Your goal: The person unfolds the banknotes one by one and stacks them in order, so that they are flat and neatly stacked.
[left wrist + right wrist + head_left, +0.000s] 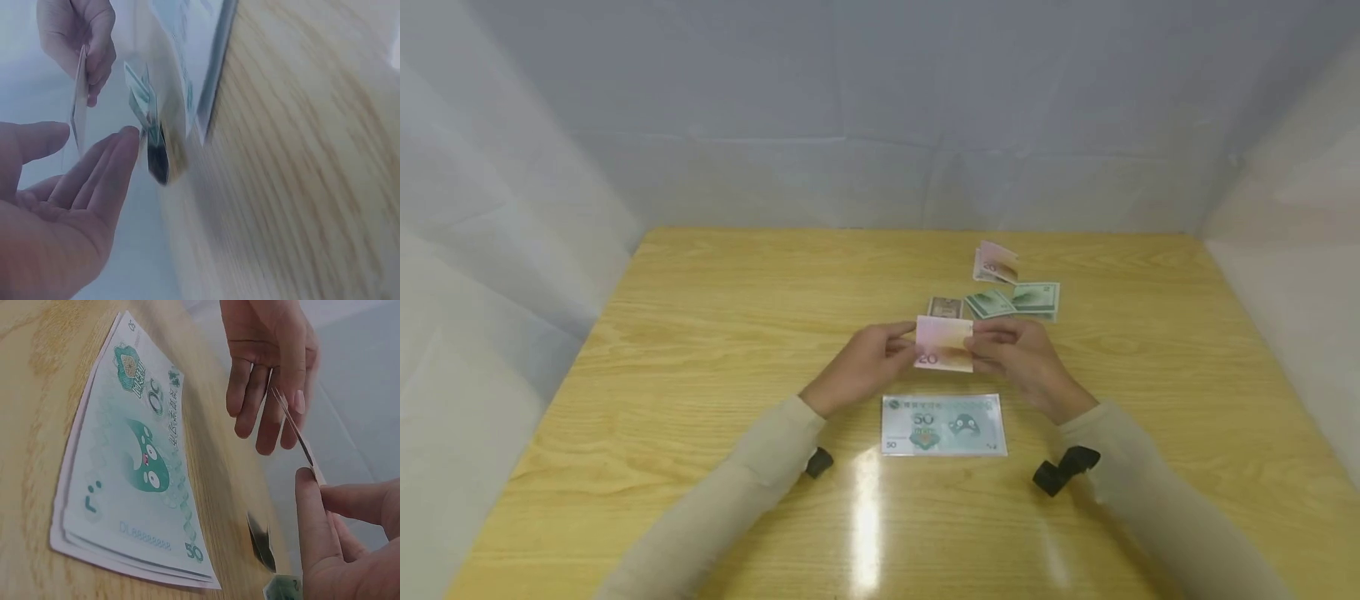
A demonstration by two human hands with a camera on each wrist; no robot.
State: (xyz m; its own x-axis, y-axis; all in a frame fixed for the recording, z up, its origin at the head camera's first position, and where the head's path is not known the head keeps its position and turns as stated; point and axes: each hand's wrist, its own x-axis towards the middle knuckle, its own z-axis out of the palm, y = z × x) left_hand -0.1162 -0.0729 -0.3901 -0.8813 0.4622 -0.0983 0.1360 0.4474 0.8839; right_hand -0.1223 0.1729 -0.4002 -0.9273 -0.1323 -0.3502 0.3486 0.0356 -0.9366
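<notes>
Over the table [737, 317], toward its far edge, the pink note [944, 342] looks light and bendy, best held by its sides, where the right hand [1028, 360] pinches and the left hand [867, 363] keeps thumb and fingers apart.

Pale sheeting [880, 108] hangs behind the wooden table [760, 342]; glare [867, 525] streaks its top.

Room on table [647, 350] L — green notes [1036, 295] block beyond R hand [1032, 360].

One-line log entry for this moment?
right hand: pinches folded 20 note | left hand: at note's left edge | 50-topped note stack: on table | green folded notes: beyond hands
</notes>
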